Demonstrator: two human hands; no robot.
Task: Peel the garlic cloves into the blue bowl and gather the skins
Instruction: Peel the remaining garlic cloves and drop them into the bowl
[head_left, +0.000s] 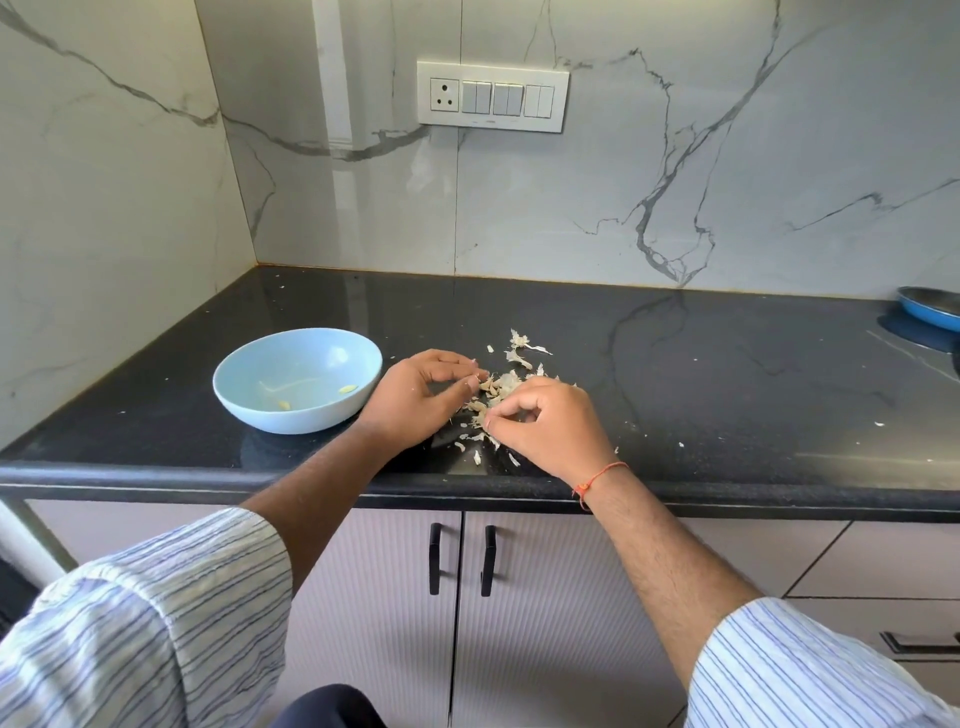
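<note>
Both hands (415, 397) (545, 423) pinch skins (498, 387) near counter edge (467, 480).

Skins (501, 387) heaped beside blue bowl (297, 380)

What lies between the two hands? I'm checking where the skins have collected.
In the head view, a heap of papery garlic skins lies on the black counter between the left hand and the right hand, whose fingertips reach into it.

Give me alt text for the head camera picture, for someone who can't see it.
Two hands, the left hand and the right hand, pinch at a pile of garlic skins on a black countertop. A blue bowl with a few peeled cloves sits to the left.
</note>
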